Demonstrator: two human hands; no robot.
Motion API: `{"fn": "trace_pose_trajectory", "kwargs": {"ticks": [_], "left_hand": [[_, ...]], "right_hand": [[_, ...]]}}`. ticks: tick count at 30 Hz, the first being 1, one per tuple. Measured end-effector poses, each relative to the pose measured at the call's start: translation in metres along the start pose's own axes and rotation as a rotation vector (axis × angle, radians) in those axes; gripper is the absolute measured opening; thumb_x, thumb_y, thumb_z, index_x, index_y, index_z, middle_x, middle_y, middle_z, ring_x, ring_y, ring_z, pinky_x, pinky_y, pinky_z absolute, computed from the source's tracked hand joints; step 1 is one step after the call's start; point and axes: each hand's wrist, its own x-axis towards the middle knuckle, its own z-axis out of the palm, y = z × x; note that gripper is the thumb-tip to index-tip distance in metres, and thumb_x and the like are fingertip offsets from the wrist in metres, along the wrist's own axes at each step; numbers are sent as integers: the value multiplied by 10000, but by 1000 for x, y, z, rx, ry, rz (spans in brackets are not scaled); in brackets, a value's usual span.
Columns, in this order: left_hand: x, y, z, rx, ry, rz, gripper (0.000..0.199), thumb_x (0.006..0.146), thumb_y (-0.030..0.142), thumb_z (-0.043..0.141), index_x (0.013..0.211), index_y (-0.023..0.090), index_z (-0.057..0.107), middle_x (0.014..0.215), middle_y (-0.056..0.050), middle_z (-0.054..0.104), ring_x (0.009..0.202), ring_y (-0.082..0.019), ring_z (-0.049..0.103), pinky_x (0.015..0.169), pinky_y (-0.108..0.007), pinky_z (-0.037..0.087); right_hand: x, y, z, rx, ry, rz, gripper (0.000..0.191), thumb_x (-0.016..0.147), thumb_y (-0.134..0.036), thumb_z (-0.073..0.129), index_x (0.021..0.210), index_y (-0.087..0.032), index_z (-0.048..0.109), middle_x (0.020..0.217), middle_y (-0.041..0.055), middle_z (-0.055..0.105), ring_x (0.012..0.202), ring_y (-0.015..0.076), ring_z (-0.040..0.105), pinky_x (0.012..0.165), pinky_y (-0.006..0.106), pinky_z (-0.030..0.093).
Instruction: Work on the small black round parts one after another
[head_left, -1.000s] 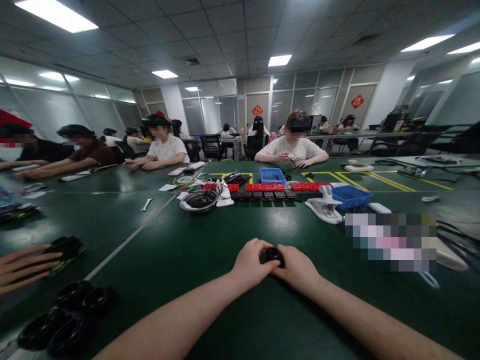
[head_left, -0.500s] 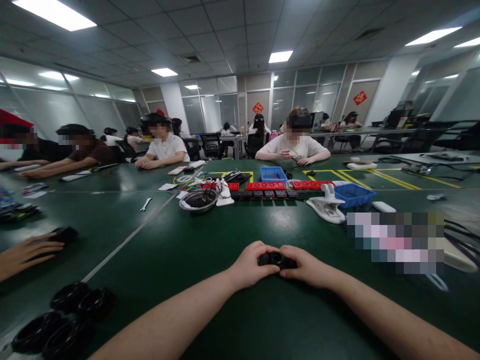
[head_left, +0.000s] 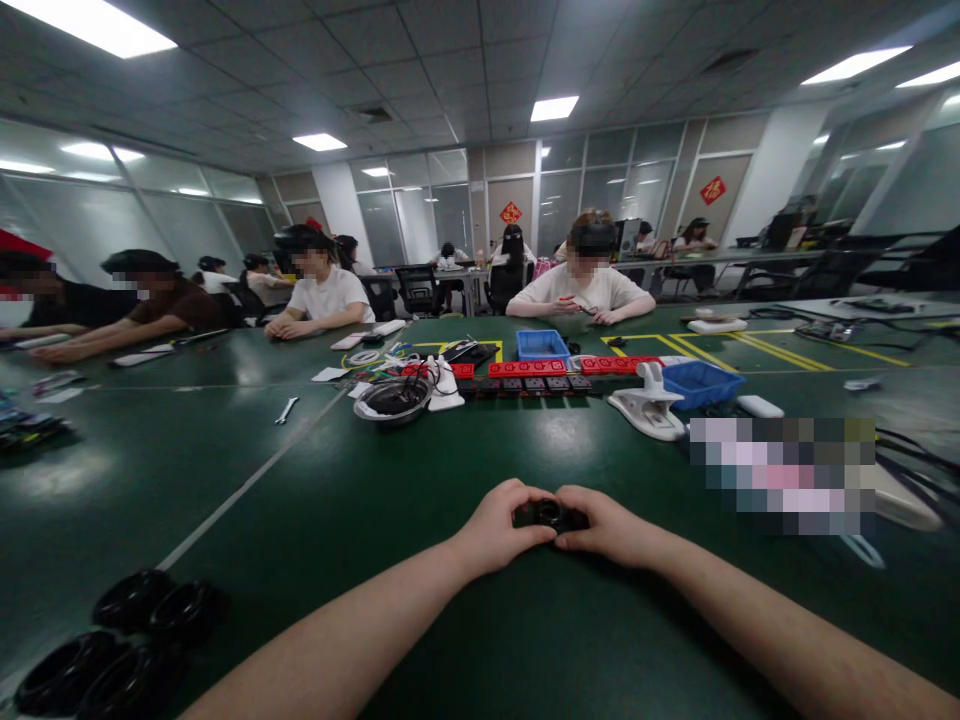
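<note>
Both of my hands meet over the green table (head_left: 450, 470), low in the middle of the head view. Between them sits a small glossy black part with a round hole (head_left: 550, 513); its exact kind I cannot make out. My left hand (head_left: 496, 530) grips it from the left side, thumb in front and fingers behind. From the right, my right hand (head_left: 609, 528) grips the same part, its thumb near the left thumb. The fingers hide much of the part's two ends.
Several black rings (head_left: 133, 600) lie at the lower left. Ahead are a metal bowl (head_left: 394, 402), red socket strips (head_left: 526, 368), blue trays (head_left: 543, 346) and a white clamp (head_left: 649, 402). A wrench (head_left: 286, 410) lies left. Other people sit across the table.
A co-worker's hand and the black object under it have left the view at the left. The view has shifted slightly. My hands keep their grip on the black part.
</note>
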Motion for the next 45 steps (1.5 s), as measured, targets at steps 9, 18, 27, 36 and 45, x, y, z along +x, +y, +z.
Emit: {"fn": "trace_pose_trajectory", "kwargs": {"ticks": [9,18,27,36,45], "left_hand": [[-2,5,8,40,103,-55,302,626,301,640,908,214,574,812,-5,509,759,-154,481,659,-249,382],[1,2,5,47,107,-52,302,639,289,626,922,201,565,818,-10,509,763,-154,480,666,-253,383],[0,-1,1,19,41,23,315,660,298,619,958,211,566,825,-11,502,765,-150,474,657,-243,381],[0,1,1,1,55,62,290,674,260,606,954,206,556,898,-25,518,866,-170,469,723,-269,379],[0,2,1,13,45,50,294,672,255,610,958,212,558,883,-20,534,858,-167,473,719,-260,378]], "right_hand": [[4,-2,9,-188,100,147,274,555,-344,651,672,-165,480,640,-31,484,580,109,448,478,191,290],[4,-17,18,-498,209,161,401,626,-537,542,791,-172,546,750,49,557,700,187,519,579,251,352],[-1,-5,-1,-243,2,-64,285,663,-396,591,836,-173,549,801,13,513,721,149,490,612,233,368],[0,-1,-3,-115,-14,-67,181,673,-304,597,762,-159,537,756,-3,493,702,136,478,598,220,358],[0,-1,-2,-48,-13,-53,185,673,-292,594,785,-153,543,737,-10,477,666,122,466,572,209,355]]}}
